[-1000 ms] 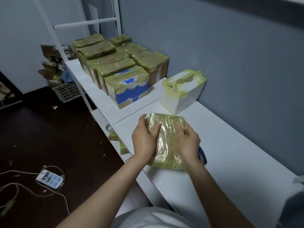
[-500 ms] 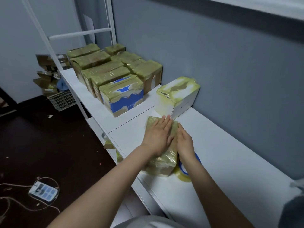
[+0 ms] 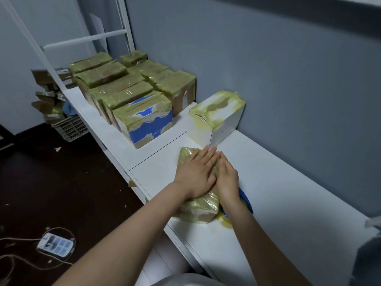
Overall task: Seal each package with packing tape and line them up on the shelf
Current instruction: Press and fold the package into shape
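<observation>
Far left on the dark floor we see a power strip (image 3: 55,244) with its cord looped round it. Above it, against the wall, a plastic crate (image 3: 71,127) stands under a heap of flattened cardboard (image 3: 48,93). Moving right, we come to the white shelf (image 3: 288,193). At its far end the taped packages (image 3: 121,93) stand pressed together in two rows, all wrapped in yellowish tape. The nearest of them is a blue-printed box (image 3: 148,129) at the front of the left row. Closer to us, the package (image 3: 196,210) being sealed lies flat on the shelf near its front edge, glossy with tape, and both hands cover most of its top. The left hand (image 3: 195,174) lies palm down on it, fingers straight and close together, and presses on the wrapped surface. Only the far left corner and the near end of the package show around it. Just beyond the fingertips, set apart from the rows and near the wall, stands a white box (image 3: 224,124) with tape across its top. The right hand (image 3: 226,179) lies flat along the package's right edge, fingers straight and touching the left hand. Neither hand curls round anything. Just right of the package, half hidden under the right wrist, lies the blue tape roll (image 3: 247,202).
</observation>
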